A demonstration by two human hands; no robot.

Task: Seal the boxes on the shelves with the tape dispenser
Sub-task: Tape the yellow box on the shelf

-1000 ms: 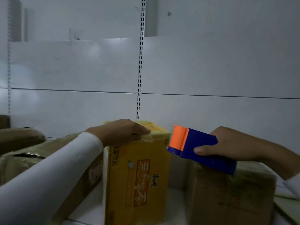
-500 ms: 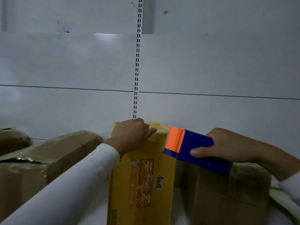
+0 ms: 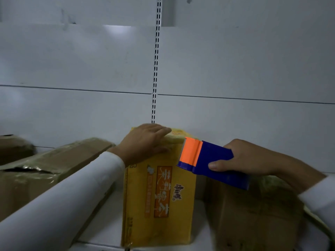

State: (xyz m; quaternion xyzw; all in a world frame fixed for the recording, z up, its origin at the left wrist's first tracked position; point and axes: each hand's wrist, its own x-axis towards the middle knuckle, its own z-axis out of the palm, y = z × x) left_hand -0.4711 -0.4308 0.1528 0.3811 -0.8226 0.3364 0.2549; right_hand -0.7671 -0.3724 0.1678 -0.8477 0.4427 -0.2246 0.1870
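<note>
Left hand (image 3: 145,142) flat, fingers straight, pressing yellow box (image 3: 157,196) top at shelf (image 3: 108,223) middle; right hand (image 3: 253,160) grips tape dispenser (image 3: 204,160) just beside. Risk: blade nicks fingers, tape lands crooked.

Dim, cool light; soft glare patch on back panel (image 3: 117,30) (upper left of the slotted rail (image 3: 156,69)). Lower corners blurred, edges bowed.

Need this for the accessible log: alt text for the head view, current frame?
A person's left hand presses flat on top of a yellow box on a white shelf, while the right hand holds a blue and orange tape dispenser at the box's upper right edge. Brown boxes stand on both sides.
</note>
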